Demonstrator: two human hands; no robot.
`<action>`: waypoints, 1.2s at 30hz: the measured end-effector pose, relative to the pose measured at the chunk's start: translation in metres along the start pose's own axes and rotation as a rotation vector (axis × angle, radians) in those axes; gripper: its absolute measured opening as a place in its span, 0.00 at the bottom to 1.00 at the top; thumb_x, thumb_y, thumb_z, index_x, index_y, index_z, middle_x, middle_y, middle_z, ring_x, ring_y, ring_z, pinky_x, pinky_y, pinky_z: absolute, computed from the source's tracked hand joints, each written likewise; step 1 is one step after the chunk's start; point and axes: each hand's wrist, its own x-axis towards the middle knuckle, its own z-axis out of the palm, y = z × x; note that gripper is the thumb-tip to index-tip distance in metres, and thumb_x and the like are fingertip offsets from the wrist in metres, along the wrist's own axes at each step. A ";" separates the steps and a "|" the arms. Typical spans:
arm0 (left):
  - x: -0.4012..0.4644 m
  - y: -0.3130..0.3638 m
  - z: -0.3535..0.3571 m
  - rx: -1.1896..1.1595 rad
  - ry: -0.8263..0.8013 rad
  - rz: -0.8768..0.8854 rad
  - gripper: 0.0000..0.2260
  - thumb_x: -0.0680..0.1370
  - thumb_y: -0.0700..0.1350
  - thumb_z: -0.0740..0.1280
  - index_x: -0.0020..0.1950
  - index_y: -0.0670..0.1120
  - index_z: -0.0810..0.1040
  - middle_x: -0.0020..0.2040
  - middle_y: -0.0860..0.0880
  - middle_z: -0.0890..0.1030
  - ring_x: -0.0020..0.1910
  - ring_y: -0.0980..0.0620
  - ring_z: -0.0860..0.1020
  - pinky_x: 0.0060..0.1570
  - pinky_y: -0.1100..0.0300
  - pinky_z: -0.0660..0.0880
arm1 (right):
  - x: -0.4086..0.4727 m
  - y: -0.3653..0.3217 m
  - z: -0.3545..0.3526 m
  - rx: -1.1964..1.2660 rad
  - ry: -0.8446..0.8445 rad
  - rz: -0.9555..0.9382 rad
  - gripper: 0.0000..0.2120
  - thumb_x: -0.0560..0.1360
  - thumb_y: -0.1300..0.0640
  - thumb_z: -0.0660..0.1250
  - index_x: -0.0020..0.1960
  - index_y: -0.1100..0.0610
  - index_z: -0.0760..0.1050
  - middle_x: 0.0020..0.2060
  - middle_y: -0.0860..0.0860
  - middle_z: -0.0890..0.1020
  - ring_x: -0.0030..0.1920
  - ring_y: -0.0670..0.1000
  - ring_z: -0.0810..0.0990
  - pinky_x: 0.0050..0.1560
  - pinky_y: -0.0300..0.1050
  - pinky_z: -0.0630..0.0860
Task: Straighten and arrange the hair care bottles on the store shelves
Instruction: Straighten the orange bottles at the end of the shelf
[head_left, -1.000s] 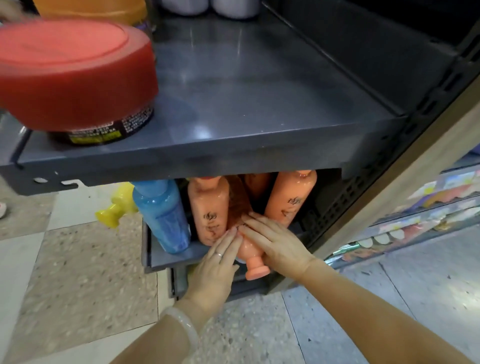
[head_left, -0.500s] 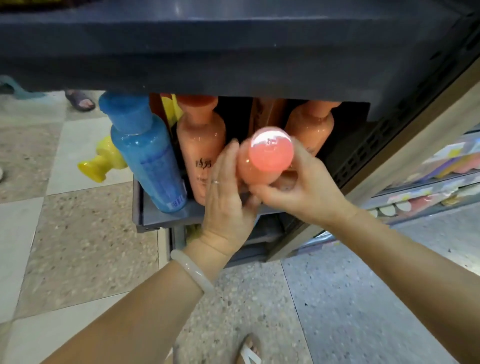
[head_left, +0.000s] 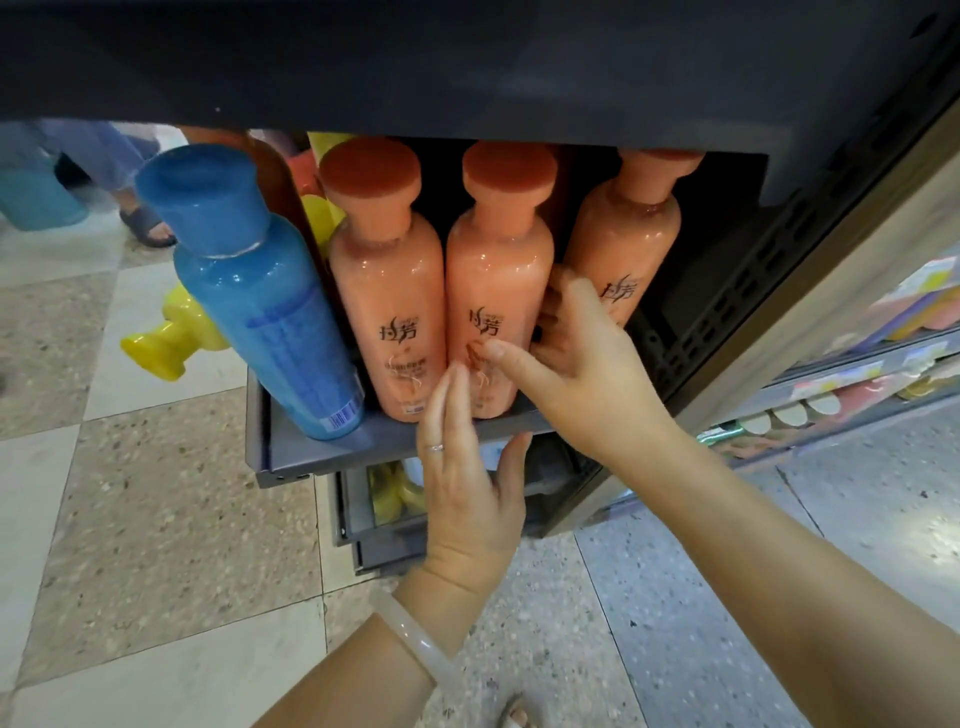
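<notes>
Three peach-orange hair care bottles stand upright in a row on the dark grey shelf (head_left: 332, 447): the left bottle (head_left: 387, 291), the middle bottle (head_left: 496, 270) and the right bottle (head_left: 623, 239). My right hand (head_left: 587, 364) grips the middle bottle, thumb on its front label, fingers tucked between it and the right bottle. My left hand (head_left: 467, 488) lies flat with its fingertips against the lower front of the middle bottle. A blue bottle (head_left: 260, 301) leans at the shelf's left end.
The upper shelf (head_left: 467, 67) hangs low over the bottle caps. A yellow bottle (head_left: 171, 338) shows beyond the blue one. A lower shelf (head_left: 389, 493) holds yellow items. Another stocked rack (head_left: 857, 374) stands to the right. Someone's sandalled foot (head_left: 145, 223) is at far left.
The orange bottle that my right hand held tipped with its cap toward me now stands upright between the other two. My left hand slid down to its lower front.
</notes>
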 end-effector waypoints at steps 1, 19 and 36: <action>-0.003 -0.002 -0.001 -0.043 0.037 -0.086 0.29 0.73 0.47 0.67 0.71 0.46 0.59 0.66 0.50 0.64 0.70 0.60 0.60 0.69 0.67 0.58 | -0.003 0.005 0.004 -0.012 0.017 0.014 0.27 0.70 0.54 0.72 0.64 0.57 0.64 0.53 0.52 0.79 0.52 0.49 0.80 0.54 0.52 0.78; 0.027 -0.009 0.004 -0.064 0.373 -0.500 0.26 0.72 0.38 0.71 0.67 0.38 0.65 0.64 0.38 0.68 0.64 0.41 0.69 0.64 0.54 0.67 | -0.007 0.044 0.052 -0.007 0.159 0.144 0.28 0.66 0.50 0.75 0.60 0.56 0.67 0.51 0.52 0.80 0.52 0.52 0.80 0.50 0.52 0.78; 0.006 -0.025 -0.087 -0.056 0.331 -0.399 0.23 0.70 0.43 0.72 0.61 0.45 0.66 0.58 0.47 0.67 0.58 0.53 0.68 0.60 0.69 0.64 | -0.068 0.004 0.090 0.048 0.202 -0.008 0.13 0.70 0.48 0.68 0.51 0.45 0.69 0.45 0.44 0.74 0.48 0.41 0.73 0.49 0.31 0.69</action>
